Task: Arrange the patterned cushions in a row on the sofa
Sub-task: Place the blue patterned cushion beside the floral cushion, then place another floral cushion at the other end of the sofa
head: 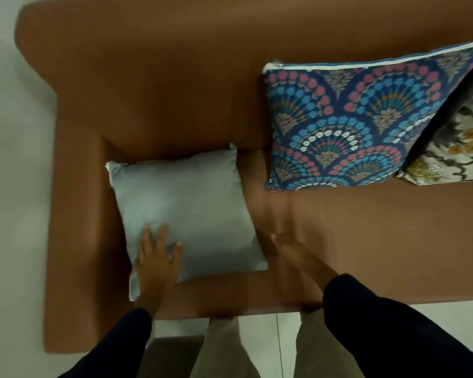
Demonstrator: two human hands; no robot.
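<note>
Lower left of frame: left hand (pixel 156 257) flat on plain grey cushion (pixel 186 214), sofa (pixel 148 77) seat.

Left hand's fingers spread, palm pressing the near corner of the grey cushion, prob. to steady or slide it; nothing pinched. Right hand (pixel 292 257) blurred at centre-bottom, just beside the cushion's right edge, fingers roughly extended, empty as far as I can tell. Count: 3 cushions w/ 2 patterned. Blue fan-print cushion (pixel 352 121) upper right leans on the backrest, standing up so it shows; white floral cushion (pixel 459 148) at right edge is tucked partly behind it, cut off by frame. Grey one lies flat, apart from the pair, not yet in the row.
</note>
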